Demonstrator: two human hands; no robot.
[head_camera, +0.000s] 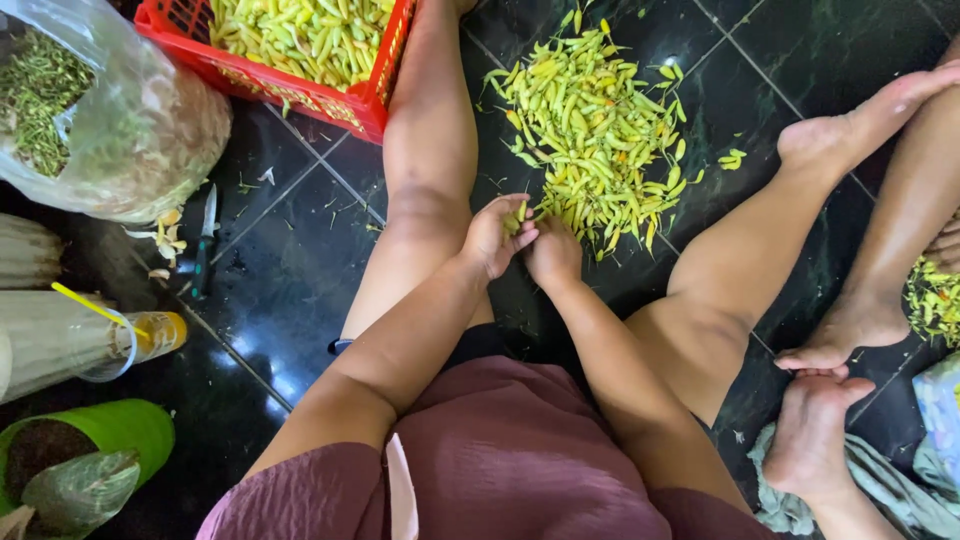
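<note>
At top left, a red crate (372, 105) held chillies; a bag (150, 140) held stems. Left hand (493, 238) pinched one chilli (520, 213); right hand (553, 252), grip unclear, touched the floor pile's (590, 130) near edge

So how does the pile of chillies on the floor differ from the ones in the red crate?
The floor pile lies loose and spread over dark tiles, beside both hands; the crate's chillies are packed deep inside red walls, away from the hands. Both are yellow-green.
</note>
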